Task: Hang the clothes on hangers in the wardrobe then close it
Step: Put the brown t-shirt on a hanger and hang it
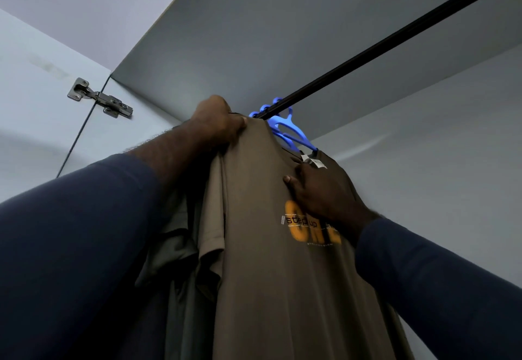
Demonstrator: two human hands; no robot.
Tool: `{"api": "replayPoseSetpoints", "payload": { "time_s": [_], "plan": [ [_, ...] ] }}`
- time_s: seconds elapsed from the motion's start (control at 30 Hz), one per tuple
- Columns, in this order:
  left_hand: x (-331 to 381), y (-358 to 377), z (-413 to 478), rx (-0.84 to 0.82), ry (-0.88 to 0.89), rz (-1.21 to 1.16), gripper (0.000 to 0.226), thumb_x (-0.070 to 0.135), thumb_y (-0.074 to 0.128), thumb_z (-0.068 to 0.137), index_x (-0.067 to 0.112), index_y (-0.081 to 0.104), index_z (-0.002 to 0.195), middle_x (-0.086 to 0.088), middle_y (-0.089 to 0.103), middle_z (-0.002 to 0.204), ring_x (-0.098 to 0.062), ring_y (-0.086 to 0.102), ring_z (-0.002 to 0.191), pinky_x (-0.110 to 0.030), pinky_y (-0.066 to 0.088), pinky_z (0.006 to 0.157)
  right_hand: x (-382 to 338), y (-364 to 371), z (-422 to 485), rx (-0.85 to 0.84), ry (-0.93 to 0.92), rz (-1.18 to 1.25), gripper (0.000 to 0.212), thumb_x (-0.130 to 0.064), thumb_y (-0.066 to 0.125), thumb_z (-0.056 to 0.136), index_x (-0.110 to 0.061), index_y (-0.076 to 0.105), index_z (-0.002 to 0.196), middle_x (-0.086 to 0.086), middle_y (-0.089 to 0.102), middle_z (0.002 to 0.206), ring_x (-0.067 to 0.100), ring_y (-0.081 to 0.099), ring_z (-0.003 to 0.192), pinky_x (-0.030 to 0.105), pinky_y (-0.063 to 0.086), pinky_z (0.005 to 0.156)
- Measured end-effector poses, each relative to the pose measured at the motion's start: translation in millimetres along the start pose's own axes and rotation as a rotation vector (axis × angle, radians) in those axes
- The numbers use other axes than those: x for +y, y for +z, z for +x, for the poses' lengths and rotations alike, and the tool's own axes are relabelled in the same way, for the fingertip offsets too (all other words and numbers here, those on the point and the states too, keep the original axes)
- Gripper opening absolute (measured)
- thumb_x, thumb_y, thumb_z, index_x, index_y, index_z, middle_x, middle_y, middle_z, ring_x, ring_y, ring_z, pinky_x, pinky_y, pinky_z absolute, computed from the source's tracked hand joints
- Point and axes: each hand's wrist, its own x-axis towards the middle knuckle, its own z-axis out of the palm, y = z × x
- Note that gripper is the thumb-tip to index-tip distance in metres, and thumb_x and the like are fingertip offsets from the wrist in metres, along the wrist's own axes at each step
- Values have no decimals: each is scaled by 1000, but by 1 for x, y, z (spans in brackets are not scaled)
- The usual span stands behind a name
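At the upper left of the frame, a metal hinge (pixel 99 101) joins the open door (pixel 34 77) to the wardrobe (pixel 429 139), seen from below. Your left sleeve (pixel 70 246) rises from the lower left corner. At upper centre your left hand (pixel 217 122) has its fingers curled tight over the shoulder of a brown T-shirt (pixel 268 289), gripping the cloth at its highest point just beside the black rail (pixel 381 46).

Below that arm, at lower centre-left, a grey-green garment (pixel 175 260) hangs behind the T-shirt, touching it. The T-shirt fills the centre and bottom of the frame, hanging inside the wardrobe with its front toward you and an orange and white print (pixel 302 225) on the chest. Above its collar, blue hangers (pixel 291 130) hook over the rail, which runs from the centre to the upper right corner under the wardrobe's grey top panel (pixel 268 26).

Right of centre, your right hand (pixel 324 190) lies on the chest of the T-shirt just below the collar, covering part of the print. Its thumb is spread flat on the cloth and its fingertips reach the collar's edge beside a white label (pixel 312 160). Whether those fingers pinch the cloth, you cannot tell from here. Your right sleeve (pixel 437 289) runs down to the lower right corner.
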Motion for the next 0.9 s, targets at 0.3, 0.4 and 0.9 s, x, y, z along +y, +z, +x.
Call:
{"api": "replayPoseSetpoints", "payload": {
  "time_s": [0.3,0.4,0.9],
  "plan": [
    [4,-11,-8,-31,6,46,38,32,69,86,-6,66,89,-16,61,81,-26,56,75,-31,42,63,-3,18,0,-7,11,104,52,-47,42,103,-13,48,141,9,57,135,24,52,122,31,38,96],
    [5,-16,-12,-26,-1,36,38,32,70,85,-6,65,87,-11,56,72,-23,53,68,-28,40,55,-4,22,-1,-2,18,136,52,-47,42,103,-14,47,142,9,58,134,24,53,121,37,41,100],
    [16,-34,-42,79,173,198,45,25,68,83,6,55,122,-16,58,121,-30,52,111,-28,37,78,1,18,-22,69,-19,46,31,-41,51,100,-12,58,106,8,59,109,24,54,100,27,30,76]
  ]
}}
